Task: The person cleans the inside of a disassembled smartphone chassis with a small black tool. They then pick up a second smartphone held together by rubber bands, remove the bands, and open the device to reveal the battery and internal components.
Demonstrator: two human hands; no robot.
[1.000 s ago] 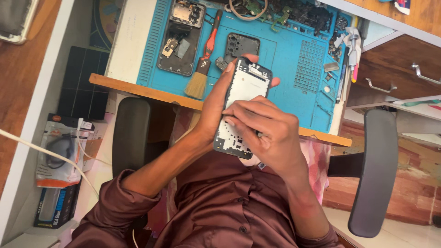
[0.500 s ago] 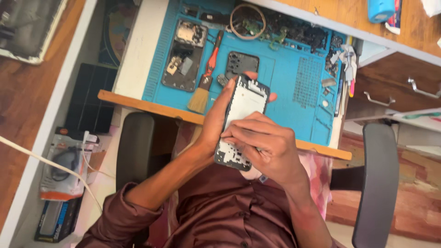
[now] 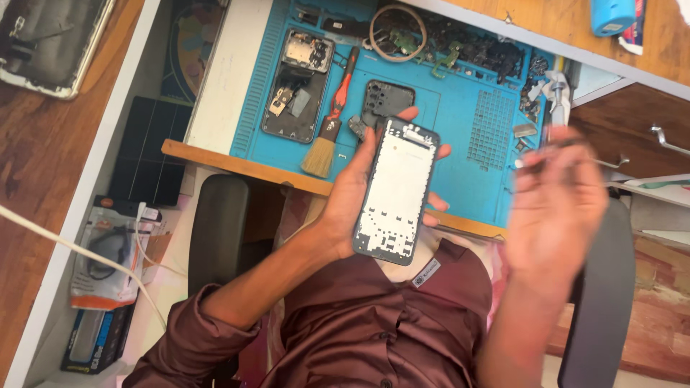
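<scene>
One left hand (image 3: 352, 197) gripping phone frame (image 3: 397, 188), right hand (image 3: 557, 205) blurred, grip unclear, clear-fronted package (image 3: 104, 255) on floor.

phone frame (image 3: 397, 192): matt pale metal | mat (image 3: 460, 136): smooth blue rubber | desk edge (image 3: 215, 162): wood

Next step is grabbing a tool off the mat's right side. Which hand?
Right, likely. The right hand, blurred, hovers beside the metal tools there; whether it holds anything is unclear. The left hand grips the phone frame.
</scene>
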